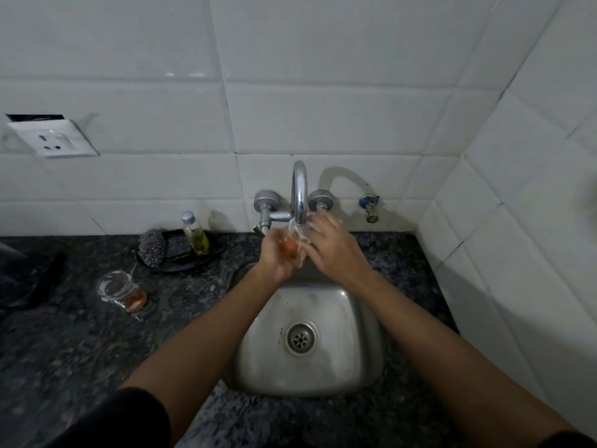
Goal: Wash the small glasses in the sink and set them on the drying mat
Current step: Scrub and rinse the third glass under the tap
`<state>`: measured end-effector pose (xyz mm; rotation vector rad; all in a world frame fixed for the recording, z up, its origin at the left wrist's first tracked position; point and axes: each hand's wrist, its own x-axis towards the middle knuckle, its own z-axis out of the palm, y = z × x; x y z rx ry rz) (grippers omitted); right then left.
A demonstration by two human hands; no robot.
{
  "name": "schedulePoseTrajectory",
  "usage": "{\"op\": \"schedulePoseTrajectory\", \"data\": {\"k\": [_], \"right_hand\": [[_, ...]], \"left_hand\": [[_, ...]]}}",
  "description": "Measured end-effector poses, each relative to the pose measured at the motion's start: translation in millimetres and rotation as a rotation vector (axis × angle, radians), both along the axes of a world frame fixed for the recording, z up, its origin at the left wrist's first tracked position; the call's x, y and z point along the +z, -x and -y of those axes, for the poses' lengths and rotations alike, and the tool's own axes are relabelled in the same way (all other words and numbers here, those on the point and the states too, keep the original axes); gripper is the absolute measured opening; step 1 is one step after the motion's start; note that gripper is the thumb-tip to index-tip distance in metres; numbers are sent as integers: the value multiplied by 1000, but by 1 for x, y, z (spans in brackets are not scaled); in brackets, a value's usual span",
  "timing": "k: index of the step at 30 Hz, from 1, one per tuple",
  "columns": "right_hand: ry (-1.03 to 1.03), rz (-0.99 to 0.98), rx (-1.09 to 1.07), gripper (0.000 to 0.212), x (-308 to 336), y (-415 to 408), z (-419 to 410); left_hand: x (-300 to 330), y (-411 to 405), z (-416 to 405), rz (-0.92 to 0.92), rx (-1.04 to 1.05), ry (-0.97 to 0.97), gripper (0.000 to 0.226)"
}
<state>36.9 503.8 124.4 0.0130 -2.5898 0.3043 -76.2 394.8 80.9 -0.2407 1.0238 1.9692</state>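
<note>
A small clear glass with an orange base (pixel 289 245) is under the running tap (pixel 299 192), over the back of the steel sink (pixel 342 367). My left hand (pixel 277 257) is closed around it from the left. My right hand (pixel 332 245) rests against it from the right, fingers spread over its rim under the water. Most of the glass is hidden by my fingers. A second small glass with an orange base (pixel 121 291) lies tipped on the dark stone counter (pixel 80 344) left of the sink.
A black dish (pixel 190 263) behind the second glass holds a steel scrubber (pixel 151 245) and a small bottle of yellow liquid (pixel 195 232). A dark object (pixel 29 279) lies at the far left. White tiled walls close the back and right; a socket (pixel 53 137) is on the left.
</note>
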Motion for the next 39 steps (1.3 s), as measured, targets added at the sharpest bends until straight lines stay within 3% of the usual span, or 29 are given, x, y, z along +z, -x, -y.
{"op": "schedulePoseTrajectory", "data": {"k": [2,7,11,12,16,17,20,21,22,26,28,31,33,36,37,39], "right_hand": [[-71,30,38,19,-4,-3,-2],[223,337,73,24,12,6,6],[-156,439,122,28,23,13,4],[-116,431,99,27,20,13,5],[483,390,2,29,14,18,27],[440,383,-9,30,14,20,27],[-19,451,34,27,16,17,18],[-69,458,48,28,14,16,13],[1,441,53,28,12,14,13],[607,394,-33,33,6,22,32],[529,405,-37,32,6,25,30],[129,503,5,28,6,20,18],[215,478,-4,26,1,19,17],[641,413,-71,29,2,20,26],[626,409,-69,30,2,21,27],[359,445,-56,29,0,19,22]], "left_hand": [[-3,4,3,-2,39,-12,26],[8,7,6,-36,15,-2,57],[26,16,3,-133,-142,74,42],[25,19,4,-160,-140,107,35],[20,18,7,-184,-16,42,20],[19,16,7,-180,-21,48,22],[23,17,6,-165,-123,82,34],[22,19,5,-165,-130,84,32],[20,20,5,-187,-105,102,29],[12,17,4,-193,22,60,25],[15,14,4,-176,-18,35,32],[20,16,7,-189,-130,90,45],[19,19,7,-190,-124,96,41],[17,15,5,-204,-87,108,41],[16,13,4,-187,-90,84,42],[16,10,5,-168,-123,121,51]]}}
